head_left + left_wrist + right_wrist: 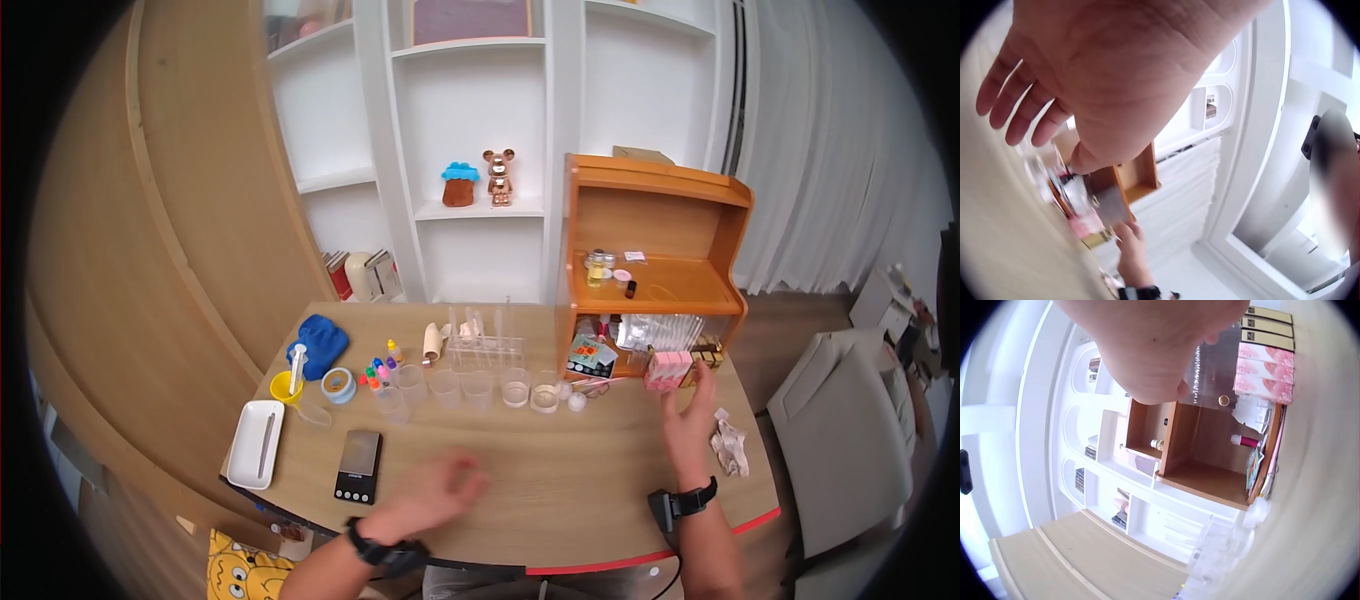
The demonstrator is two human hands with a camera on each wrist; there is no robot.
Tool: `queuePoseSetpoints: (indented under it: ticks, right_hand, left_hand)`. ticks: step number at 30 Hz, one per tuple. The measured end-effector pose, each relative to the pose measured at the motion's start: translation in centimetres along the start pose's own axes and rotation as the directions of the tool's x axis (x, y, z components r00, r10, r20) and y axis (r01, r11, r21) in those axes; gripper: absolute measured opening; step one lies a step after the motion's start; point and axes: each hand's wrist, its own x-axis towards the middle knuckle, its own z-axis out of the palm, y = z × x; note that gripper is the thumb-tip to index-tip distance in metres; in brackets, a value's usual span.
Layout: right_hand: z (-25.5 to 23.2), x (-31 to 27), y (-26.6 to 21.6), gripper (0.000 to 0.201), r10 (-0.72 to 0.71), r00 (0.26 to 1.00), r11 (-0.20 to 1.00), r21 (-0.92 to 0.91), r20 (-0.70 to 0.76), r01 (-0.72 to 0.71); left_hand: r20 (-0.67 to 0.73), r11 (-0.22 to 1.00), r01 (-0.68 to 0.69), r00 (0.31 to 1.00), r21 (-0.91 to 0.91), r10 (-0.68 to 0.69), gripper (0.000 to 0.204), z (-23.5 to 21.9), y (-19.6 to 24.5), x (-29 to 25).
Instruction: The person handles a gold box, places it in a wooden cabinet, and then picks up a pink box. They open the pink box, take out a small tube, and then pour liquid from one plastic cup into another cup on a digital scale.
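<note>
Although its fingers are very near to the boxes, my right grip (688, 425) holds none of them that I can see: it is wide, with the thumb standing apart from the fingers. Just beyond its fingertips are the pink boxes (667, 371), in one row with the black-and-gold boxes (1269, 340). Whether a fingertip touches any box, I cannot tell. Behind these boxes, farther from the right grip, stands the wooden shelf (660, 225). To the right of this same grip, a crumpled pale thing (730, 445) lies on the counter (560, 470).

My left grip (432, 495) is above the counter, well apart from the right one. It is blurred in the head view, but the left wrist view shows me its fingers long and relaxed, holding nothing. To its left is the black scale (358, 467), and farther left the white tray (244, 465). Beyond this grip I see the see-through cups (445, 388).
</note>
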Motion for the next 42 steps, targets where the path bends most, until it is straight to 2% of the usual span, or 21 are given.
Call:
queuePoseSetpoints:
  ticks: [1,2,3,4,6,7,8,10,11,13,16,18,26,30,32,35,38,39,40,41,42]
  right_hand:
    - [0.3,-0.4,-0.5,0.069,0.038,0.999,0.996,0.083,0.017,-0.040]
    - [0.5,-0.8,-0.9,0.068,0.076,0.996,0.983,0.166,0.038,-0.082]
    - [0.7,-1.2,-1.1,0.065,0.060,0.998,0.979,0.194,0.029,-0.065]
    - [0.9,-1.4,-0.8,0.065,0.079,0.997,0.975,0.205,0.024,-0.082]
    - [1.8,-2.2,-0.7,0.064,0.057,0.997,0.964,0.256,0.045,-0.066]
    - [2.2,-2.7,-0.5,0.064,0.065,0.996,0.959,0.272,0.053,-0.077]
    - [2.5,-2.8,-0.1,0.064,0.025,0.999,0.962,0.269,0.044,-0.036]
    - [2.8,-2.8,-0.1,0.064,-0.025,0.999,0.961,0.276,0.037,0.013]
    - [2.4,-3.1,-0.4,0.065,-0.032,0.997,0.962,0.274,0.065,0.013]
    - [1.9,-3.3,-0.7,0.066,-0.042,0.994,0.960,0.281,0.096,0.013]
    - [1.5,-3.3,-1.0,0.067,0.007,0.992,0.939,0.340,0.124,-0.049]
    - [0.9,-3.3,-1.4,0.067,0.013,0.985,0.941,0.332,0.173,-0.071]
    - [1.5,-3.7,-1.6,0.064,0.004,0.978,0.933,0.352,0.209,-0.079]
    - [1.8,-4.0,-0.8,0.065,-0.036,0.977,0.951,0.309,0.212,-0.032]
    - [1.7,-4.0,-0.8,0.065,-0.044,0.976,0.943,0.332,0.213,-0.030]
    - [2.5,-4.3,-0.7,0.065,-0.031,0.972,0.919,0.389,0.231,-0.063]
    - [2.4,-4.5,-1.1,0.065,-0.005,0.966,0.915,0.390,0.260,-0.100]
    - [2.3,-4.5,-1.2,0.064,-0.007,0.961,0.924,0.369,0.275,-0.098]
    - [2.2,-4.7,-1.2,0.064,-0.007,0.960,0.929,0.357,0.281,-0.098]
    - [2.1,-4.8,-1.4,0.064,-0.026,0.954,0.945,0.319,0.297,-0.074]
    - [2.0,-4.7,-1.6,0.063,-0.047,0.949,0.959,0.279,0.313,-0.045]
  left_hand:
    - [-0.116,0.985,0.109,0.989,0.132,-0.094,0.054,-1.8,-1.6,-1.1]
    - [-0.249,0.951,0.171,0.963,0.256,-0.106,0.058,-2.7,-4.1,-2.1]
    - [-0.312,0.944,0.232,0.938,0.236,-0.152,0.070,-3.4,-7.4,-2.7]
    - [-0.308,0.938,0.231,0.940,0.258,-0.147,0.070,-3.9,-9.2,-3.0]
    - [-0.382,0.795,0.436,0.880,0.421,-0.281,0.083,-4.8,-11.0,-3.9]
    - [-0.284,0.801,0.503,0.860,0.326,-0.424,0.092,-5.4,-11.3,-3.7]
    - [-0.293,0.791,0.514,0.853,0.331,-0.432,0.092,-5.4,-11.3,-3.6]
    - [-0.228,0.785,0.491,0.871,0.379,-0.435,0.092,-4.9,-10.8,-3.1]
    - [-0.254,0.806,0.473,0.879,0.357,-0.403,0.091,-4.6,-11.8,-2.7]
    - [-0.244,0.788,0.501,0.865,0.358,-0.439,0.091,-4.6,-11.4,-2.2]
    - [-0.232,0.772,0.491,0.871,0.402,-0.433,0.090,-3.7,-9.6,-2.2]
    - [-0.218,0.772,0.453,0.891,0.446,-0.397,0.090,-2.7,-7.1,-2.1]
    - [-0.013,0.905,0.239,0.968,0.351,-0.250,0.088,4.4,3.5,1.1]
    - [-0.056,0.909,0.137,0.991,0.395,-0.124,0.087,8.8,6.9,3.7]
    - [-0.045,0.905,0.126,0.992,0.406,-0.118,0.087,9.9,8.0,4.5]
    - [-0.018,0.888,0.125,0.991,0.443,-0.131,0.087,9.8,7.9,4.9]
    - [-0.073,0.905,0.129,0.991,0.404,-0.109,0.076,7.3,7.4,4.1]
    - [-0.259,0.928,0.096,0.966,0.361,0.001,0.064,5.7,7.0,4.1]
    - [-0.441,0.946,0.054,0.892,0.319,0.097,0.053,4.3,6.5,4.5]
    - [-0.597,0.953,-0.016,0.776,0.303,0.204,0.040,3.0,5.7,5.4]
    - [-0.734,0.951,-0.087,0.616,0.297,0.285,0.027,2.1,4.7,6.6]
